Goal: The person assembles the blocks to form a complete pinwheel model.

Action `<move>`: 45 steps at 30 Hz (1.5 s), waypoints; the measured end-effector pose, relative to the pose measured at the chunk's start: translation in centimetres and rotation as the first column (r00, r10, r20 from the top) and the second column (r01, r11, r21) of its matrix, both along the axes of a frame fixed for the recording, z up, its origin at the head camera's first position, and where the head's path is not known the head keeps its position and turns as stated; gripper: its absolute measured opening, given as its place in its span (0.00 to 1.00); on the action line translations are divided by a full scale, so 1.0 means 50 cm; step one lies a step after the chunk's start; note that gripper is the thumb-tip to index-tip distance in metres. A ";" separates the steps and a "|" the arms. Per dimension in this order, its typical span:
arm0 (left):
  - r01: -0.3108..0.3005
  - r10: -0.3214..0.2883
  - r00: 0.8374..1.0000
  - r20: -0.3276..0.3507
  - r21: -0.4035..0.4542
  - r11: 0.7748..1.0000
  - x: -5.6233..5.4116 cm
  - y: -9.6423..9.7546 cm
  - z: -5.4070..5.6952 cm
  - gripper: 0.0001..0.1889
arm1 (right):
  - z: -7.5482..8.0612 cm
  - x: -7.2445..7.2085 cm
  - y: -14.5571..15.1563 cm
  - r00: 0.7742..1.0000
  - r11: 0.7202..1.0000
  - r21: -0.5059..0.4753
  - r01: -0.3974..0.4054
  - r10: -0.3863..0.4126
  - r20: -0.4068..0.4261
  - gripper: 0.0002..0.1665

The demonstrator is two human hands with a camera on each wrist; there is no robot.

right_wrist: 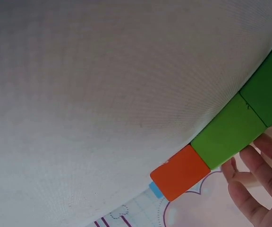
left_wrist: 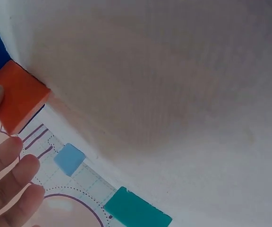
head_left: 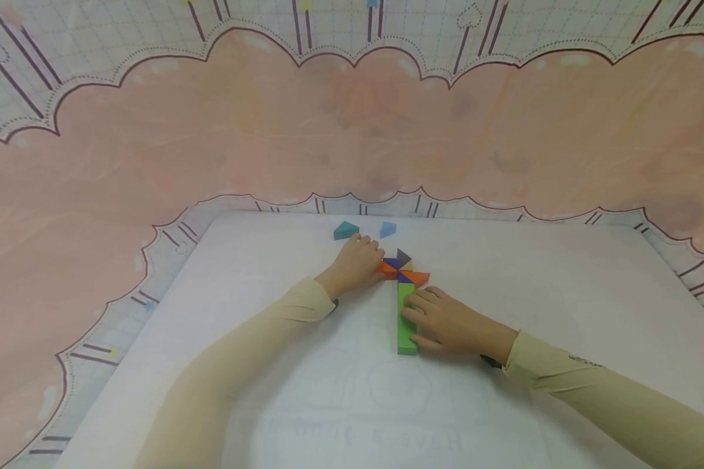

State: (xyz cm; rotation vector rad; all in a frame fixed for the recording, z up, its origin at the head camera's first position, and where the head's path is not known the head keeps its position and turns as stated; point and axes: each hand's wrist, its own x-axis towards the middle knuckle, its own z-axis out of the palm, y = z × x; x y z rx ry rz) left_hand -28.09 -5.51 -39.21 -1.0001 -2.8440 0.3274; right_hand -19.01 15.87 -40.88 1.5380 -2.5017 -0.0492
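In the head view, several small wedge blocks meet in a pinwheel. An orange block [head_left: 387,267] is at its left, another orange block [head_left: 418,278] at its right, with blue blocks [head_left: 391,262] and a dark grey block [head_left: 403,256] among them. My left hand [head_left: 354,264] is beside the left orange block; its thumb touches that block in the left wrist view, the other fingers apart from it. Below the pinwheel runs a column of a light green block [right_wrist: 228,131] and a darker green block [right_wrist: 268,87]. My right hand [head_left: 448,322] rests its fingers against this column's right side and top.
A teal block [head_left: 346,230] and a light blue block [head_left: 388,229] lie near the far edge of the white table [head_left: 270,260]. A patterned pink cloth [head_left: 352,130] rises beyond that edge and shows along both sides.
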 end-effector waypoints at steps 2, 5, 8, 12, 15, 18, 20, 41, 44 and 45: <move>-0.011 0.011 1.000 0.004 -0.007 1.000 -0.001 -0.002 0.001 0.24 | -0.001 -0.001 0.000 1.000 1.000 -0.002 -0.001 0.001 -0.001 0.22; -0.025 0.025 0.999 0.029 -0.014 1.000 -0.002 -0.006 0.004 0.27 | -0.002 -0.001 0.000 1.000 1.000 -0.005 -0.004 0.004 -0.005 0.22; -0.021 0.021 0.998 0.064 0.000 1.000 -0.005 -0.009 0.006 0.27 | -0.002 -0.001 0.001 1.000 1.000 -0.003 -0.002 0.002 -0.009 0.22; -0.006 0.002 0.995 0.100 0.036 0.999 -0.009 -0.010 0.005 0.24 | -0.003 -0.001 0.000 1.000 1.000 0.008 0.008 -0.008 -0.002 0.23; 0.004 -0.008 0.995 0.100 0.038 0.999 -0.015 -0.010 -0.001 0.22 | -0.003 -0.001 -0.001 1.000 1.000 0.011 0.012 -0.012 0.002 0.23; 0.010 -0.013 0.995 0.099 0.031 0.999 -0.020 -0.009 -0.005 0.21 | -0.002 -0.001 -0.001 1.000 1.000 0.012 0.011 -0.011 -0.001 0.23; 0.012 -0.014 0.995 0.101 0.025 1.000 -0.022 -0.008 -0.005 0.22 | -0.002 -0.002 0.000 1.000 1.000 0.012 0.011 -0.011 -0.004 0.23; -0.018 0.017 0.997 0.079 0.021 1.000 -0.022 -0.002 -0.011 0.23 | 0.004 0.002 0.000 1.000 1.000 -0.008 -0.013 0.013 -0.026 0.22; -0.013 0.012 0.995 0.095 0.008 1.000 -0.020 -0.004 -0.004 0.23 | 0.004 0.002 -0.001 1.000 1.000 -0.010 -0.010 0.009 -0.021 0.21; -0.011 0.011 0.994 0.106 0.001 1.000 -0.020 -0.005 0.000 0.24 | 0.003 0.002 -0.001 1.000 1.000 -0.009 -0.008 0.008 -0.018 0.21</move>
